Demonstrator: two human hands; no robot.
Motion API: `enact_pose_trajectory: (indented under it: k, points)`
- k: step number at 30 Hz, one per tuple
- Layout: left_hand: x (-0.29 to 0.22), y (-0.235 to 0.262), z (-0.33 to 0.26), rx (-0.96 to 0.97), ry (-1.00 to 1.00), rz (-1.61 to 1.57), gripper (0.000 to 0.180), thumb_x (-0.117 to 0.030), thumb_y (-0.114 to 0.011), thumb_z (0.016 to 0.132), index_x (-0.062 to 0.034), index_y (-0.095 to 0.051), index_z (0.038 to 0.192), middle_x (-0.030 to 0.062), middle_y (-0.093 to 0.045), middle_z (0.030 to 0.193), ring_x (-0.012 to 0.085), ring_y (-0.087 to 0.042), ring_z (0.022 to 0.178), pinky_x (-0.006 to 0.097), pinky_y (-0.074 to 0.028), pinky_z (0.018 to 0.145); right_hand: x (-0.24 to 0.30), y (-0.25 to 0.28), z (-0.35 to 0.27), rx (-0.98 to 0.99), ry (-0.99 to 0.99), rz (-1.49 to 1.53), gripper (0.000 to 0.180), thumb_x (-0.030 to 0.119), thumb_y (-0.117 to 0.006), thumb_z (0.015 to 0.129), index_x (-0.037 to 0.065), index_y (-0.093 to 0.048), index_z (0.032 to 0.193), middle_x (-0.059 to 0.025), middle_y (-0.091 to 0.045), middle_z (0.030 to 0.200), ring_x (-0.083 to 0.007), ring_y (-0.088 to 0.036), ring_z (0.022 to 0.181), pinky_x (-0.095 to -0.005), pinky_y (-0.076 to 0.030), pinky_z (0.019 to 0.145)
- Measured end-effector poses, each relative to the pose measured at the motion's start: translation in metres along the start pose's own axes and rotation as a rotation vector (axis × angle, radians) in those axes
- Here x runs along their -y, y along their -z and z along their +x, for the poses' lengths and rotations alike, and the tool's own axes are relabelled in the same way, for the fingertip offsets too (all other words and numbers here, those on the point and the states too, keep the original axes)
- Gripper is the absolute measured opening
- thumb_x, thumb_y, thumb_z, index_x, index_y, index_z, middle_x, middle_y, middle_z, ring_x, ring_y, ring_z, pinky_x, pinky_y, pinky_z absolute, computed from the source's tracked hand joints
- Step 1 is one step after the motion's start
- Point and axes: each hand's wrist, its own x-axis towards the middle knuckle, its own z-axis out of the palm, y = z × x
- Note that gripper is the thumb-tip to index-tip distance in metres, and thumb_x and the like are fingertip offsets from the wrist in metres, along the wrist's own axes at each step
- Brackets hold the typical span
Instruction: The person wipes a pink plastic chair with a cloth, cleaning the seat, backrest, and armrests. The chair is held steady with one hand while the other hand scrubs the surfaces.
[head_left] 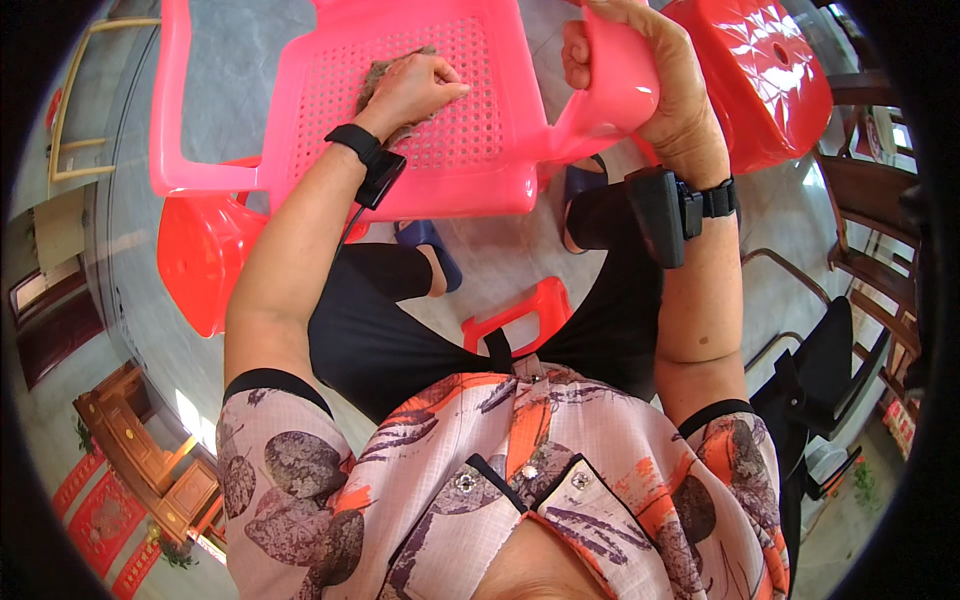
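Note:
A pink plastic armchair [450, 195] with a perforated seat faces me in front of my knees. On that seat my left hand [415, 92] is closed over a crumpled grey-brown cloth [372, 85], pressing it against the holes. The cloth sticks out beyond the knuckles and below the palm; the rest is under my hand. My right hand [682, 90] wraps round the chair's right armrest [612, 95], with its fingertips curled over the inner side.
Red plastic stools stand beside the armchair, one at right [770, 85] and one at left [205, 265]. Another red stool [548, 310] shows between my thighs. Wooden chairs [870, 215] and a black chair [825, 370] line the right side. A carved wooden cabinet [140, 430] is at lower left.

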Motion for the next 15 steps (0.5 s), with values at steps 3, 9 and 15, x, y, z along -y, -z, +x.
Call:
enact_pose_trajectory:
  k: [3,9,15]
  points:
    - [0.009,-0.005,0.009,0.015,0.037,-0.091,0.028,-0.033,-0.077,0.084,-0.0062,-0.079,0.092,0.0078,-0.075,0.076,0.0188,-0.072,0.07,0.036,-0.057,0.068,0.0,0.0,0.0,-0.007,-0.005,-0.011,0.043,0.018,-0.061,0.097,-0.001,-0.054,0.135,-0.0109,-0.066,0.081,-0.0224,-0.065,0.068,-0.0329,-0.055,0.065]
    - [0.029,-0.009,0.026,0.104,-0.003,-0.219,0.027,-0.03,-0.08,0.083,-0.0059,-0.08,0.094,0.0073,-0.075,0.077,0.0155,-0.071,0.071,0.034,-0.056,0.066,0.0,0.0,0.0,-0.006,-0.012,0.009,0.043,0.018,-0.061,0.097,-0.001,-0.054,0.135,-0.0108,-0.067,0.082,-0.0219,-0.065,0.068,-0.0328,-0.055,0.065]
    - [0.022,-0.008,0.022,0.096,0.08,-0.189,0.024,-0.026,-0.08,0.083,-0.0048,-0.08,0.093,0.0074,-0.075,0.077,0.0145,-0.071,0.071,0.033,-0.056,0.065,0.001,-0.002,-0.001,-0.026,-0.011,0.016,0.043,0.018,-0.061,0.097,-0.001,-0.054,0.135,-0.011,-0.067,0.081,-0.0221,-0.065,0.068,-0.0327,-0.056,0.065]
